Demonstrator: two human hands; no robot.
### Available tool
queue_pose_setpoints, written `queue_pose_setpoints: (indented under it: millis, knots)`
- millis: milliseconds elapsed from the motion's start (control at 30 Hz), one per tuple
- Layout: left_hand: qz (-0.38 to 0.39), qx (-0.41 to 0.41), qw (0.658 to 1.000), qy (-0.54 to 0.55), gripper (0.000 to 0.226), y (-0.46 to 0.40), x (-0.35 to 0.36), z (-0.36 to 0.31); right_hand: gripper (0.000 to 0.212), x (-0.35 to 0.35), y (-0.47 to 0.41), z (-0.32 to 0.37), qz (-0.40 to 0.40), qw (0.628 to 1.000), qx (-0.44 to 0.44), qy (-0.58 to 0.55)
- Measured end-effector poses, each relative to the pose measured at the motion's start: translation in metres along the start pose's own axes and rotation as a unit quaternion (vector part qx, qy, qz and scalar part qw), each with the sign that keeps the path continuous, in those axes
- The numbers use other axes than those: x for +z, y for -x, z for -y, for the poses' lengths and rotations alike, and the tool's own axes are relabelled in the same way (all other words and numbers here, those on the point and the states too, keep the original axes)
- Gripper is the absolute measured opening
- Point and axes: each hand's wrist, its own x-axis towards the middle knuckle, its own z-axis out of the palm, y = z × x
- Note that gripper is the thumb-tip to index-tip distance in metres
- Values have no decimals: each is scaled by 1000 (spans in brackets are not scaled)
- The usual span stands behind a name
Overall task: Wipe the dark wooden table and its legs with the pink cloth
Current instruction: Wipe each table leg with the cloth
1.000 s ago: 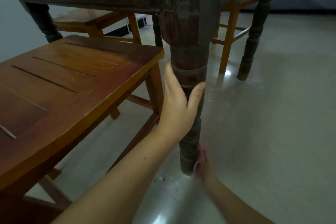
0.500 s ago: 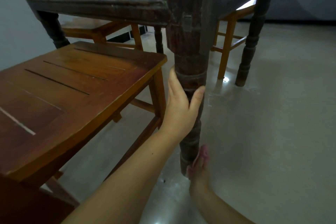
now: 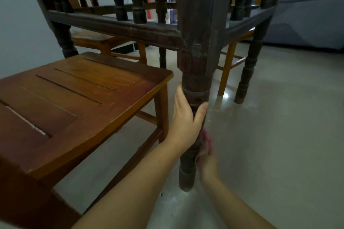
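Head camera looks low under the dark wooden worktop (image 3: 115, 26), straight at its near turned leg (image 3: 195, 83). Left hand (image 3: 184, 121) grips that leg partway down, fingers wrapped behind the wood and thumb lying along the front. Right hand (image 3: 205, 156) sits just below it on the leg's right side, pressing the pink cloth (image 3: 206, 138) against the wood; only a small pink edge shows above the fingers, and I cannot tell how those fingers are curled. A brown slatted chair (image 3: 78, 95) stands just left of the leg on the pale floor (image 3: 279, 135).
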Motion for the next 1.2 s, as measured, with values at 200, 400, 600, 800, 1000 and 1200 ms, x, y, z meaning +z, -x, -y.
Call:
queue_pose_setpoints:
  millis: [200, 400, 600, 800, 1000, 1200]
  knots:
    - [8, 0, 1000, 21, 71, 0, -1, 1, 33, -1, -13, 33, 49, 991, 103, -76]
    - [33, -44, 998, 4, 66, 0, -15, -17, 28, 2, -6, 115, 30, 999, 26, -1]
    - [115, -192, 963, -150, 66, 38, -74, -58, 23, -37, 44, 184, 74, 973, 15, 218]
    - [163, -265, 933, -179, 64, 97, -157, -158, 56, -53, 103, 285, 253, 850, -28, 462]
    - [152, -348, 902, -206, 80, 137, -257, -286, 39, -19, 188, 414, 358, 793, -168, 464]
    - [76, -423, 867, -254, 92, 176, -380, -370, 39, 54, 288, 511, 457, 739, -206, 451]
